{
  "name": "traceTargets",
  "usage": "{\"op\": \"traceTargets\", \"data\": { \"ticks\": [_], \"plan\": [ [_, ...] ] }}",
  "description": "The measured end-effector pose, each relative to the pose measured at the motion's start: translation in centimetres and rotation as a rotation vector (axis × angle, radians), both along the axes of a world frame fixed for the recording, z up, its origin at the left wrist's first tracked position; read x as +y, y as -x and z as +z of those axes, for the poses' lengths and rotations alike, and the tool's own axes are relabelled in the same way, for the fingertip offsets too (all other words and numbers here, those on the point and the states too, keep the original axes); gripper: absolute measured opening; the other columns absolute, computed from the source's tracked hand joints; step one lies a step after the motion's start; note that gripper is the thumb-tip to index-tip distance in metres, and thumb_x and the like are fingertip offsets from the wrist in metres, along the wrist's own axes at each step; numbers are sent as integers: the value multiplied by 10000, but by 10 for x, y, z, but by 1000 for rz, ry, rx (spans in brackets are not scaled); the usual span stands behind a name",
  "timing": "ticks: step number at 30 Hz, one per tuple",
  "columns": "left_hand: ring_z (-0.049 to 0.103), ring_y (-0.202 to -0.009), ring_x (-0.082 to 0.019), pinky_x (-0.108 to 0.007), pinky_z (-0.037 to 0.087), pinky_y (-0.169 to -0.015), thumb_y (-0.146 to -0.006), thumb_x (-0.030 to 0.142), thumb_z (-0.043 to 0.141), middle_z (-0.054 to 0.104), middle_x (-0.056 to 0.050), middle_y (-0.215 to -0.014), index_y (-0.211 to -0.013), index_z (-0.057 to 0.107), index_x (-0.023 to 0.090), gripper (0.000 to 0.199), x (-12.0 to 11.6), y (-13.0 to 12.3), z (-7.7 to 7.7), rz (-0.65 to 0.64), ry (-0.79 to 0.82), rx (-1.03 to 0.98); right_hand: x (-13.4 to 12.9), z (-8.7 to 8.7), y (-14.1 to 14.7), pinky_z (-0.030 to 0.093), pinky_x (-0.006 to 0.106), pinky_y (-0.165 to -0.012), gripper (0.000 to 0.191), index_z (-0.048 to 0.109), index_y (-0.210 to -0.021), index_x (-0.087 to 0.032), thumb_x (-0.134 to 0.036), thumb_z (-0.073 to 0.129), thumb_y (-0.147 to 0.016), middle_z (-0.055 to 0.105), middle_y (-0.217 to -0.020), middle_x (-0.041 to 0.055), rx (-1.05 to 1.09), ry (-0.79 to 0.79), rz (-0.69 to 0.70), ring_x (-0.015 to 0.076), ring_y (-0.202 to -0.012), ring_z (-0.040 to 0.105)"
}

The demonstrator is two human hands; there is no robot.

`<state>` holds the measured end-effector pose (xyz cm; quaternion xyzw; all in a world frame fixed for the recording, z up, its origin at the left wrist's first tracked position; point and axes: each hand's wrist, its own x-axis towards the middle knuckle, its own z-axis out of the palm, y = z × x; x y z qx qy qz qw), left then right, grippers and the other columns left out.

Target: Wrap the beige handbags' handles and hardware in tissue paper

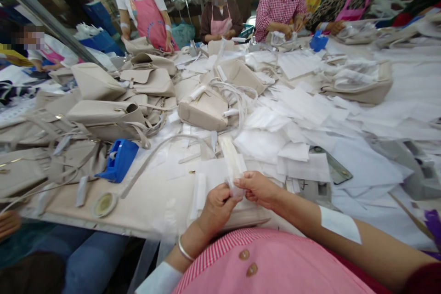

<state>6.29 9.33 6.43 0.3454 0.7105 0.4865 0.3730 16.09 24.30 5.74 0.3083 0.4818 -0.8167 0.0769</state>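
Observation:
Close to my body, my left hand is closed on the lower end of a pale strap wrapped in thin white paper. From the other side, my right hand pinches the same wrapped strap between thumb and fingers. The strap stands up from my hands and leans away from me. Beneath them lies a beige handbag, partly hidden by my hands and by white paper. A long beige strap curves over the table on the left.
Beige handbags are heaped on the left, with another handbag ahead. A blue tape dispenser and a tape roll sit left. White paper sheets cover the right. A grey tape dispenser stands there. Several people work across the table.

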Motion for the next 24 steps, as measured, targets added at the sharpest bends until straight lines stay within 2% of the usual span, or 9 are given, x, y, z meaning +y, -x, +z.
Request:
{"op": "traceTargets", "data": {
  "ticks": [4,7,9,11,13,16,19,21,24],
  "plan": [
    [291,-474,-94,-245,246,-470,-748,611,646,354,68,-506,-627,562,173,462,6,2,-6,143,128,-438,-11,0,-1,345,239,-544,325,605,-689,-154,-426,566,-863,567,-594,-5,96,-690,193,116,-562,493],
    [289,-495,-92,-243,242,-483,-758,572,650,363,69,-525,-626,552,168,435,13,-1,-10,272,160,-332,-19,2,-2,388,277,-625,316,659,-814,-134,-314,438,-952,677,-759,89,-6,-1190,431,181,-691,597],
    [332,-534,-102,-244,275,-513,-778,500,652,412,51,-555,-610,563,165,386,16,-3,-12,312,151,-191,-18,6,-3,385,292,-620,282,657,-887,-117,-271,430,-952,688,-811,132,-66,-1328,541,205,-705,613],
    [367,-568,-113,-245,305,-543,-799,428,648,435,40,-581,-593,566,169,340,15,-3,-12,312,111,-68,-11,9,-5,373,284,-610,215,642,-874,-128,-292,509,-915,675,-795,111,0,-1282,570,196,-697,597],
    [423,-606,-127,-248,344,-580,-823,360,642,465,23,-609,-580,580,173,313,11,-1,-10,256,42,72,0,12,-7,346,258,-574,264,601,-762,-148,-384,575,-877,616,-691,50,96,-1065,493,152,-634,537],
    [527,-706,-158,-260,408,-664,-879,294,593,569,-25,-722,-713,694,182,224,6,4,-4,18,-80,172,15,9,-6,228,222,-455,451,485,-656,-175,-582,567,-832,422,-534,-47,100,-436,304,73,-463,322],
    [559,-763,-179,-285,432,-722,-902,282,556,617,-63,-812,-838,742,197,214,3,8,-1,-168,-122,193,16,2,-1,107,206,-410,503,411,-672,-203,-609,708,-682,269,-496,-121,60,138,141,37,-423,131],
    [547,-750,-183,-290,429,-717,-869,340,604,604,-61,-789,-792,739,190,216,3,13,-2,-163,-86,161,11,-2,2,103,202,-404,503,416,-681,-204,-561,766,-625,271,-484,-130,41,207,42,30,-413,126],
    [455,-581,-142,-261,380,-575,-760,537,682,511,-5,-604,-680,682,158,387,7,18,-6,-19,50,-128,2,-2,6,248,212,-436,367,526,-691,-170,-493,698,-727,444,-507,-64,61,-156,57,61,-429,326]
  ]
}}
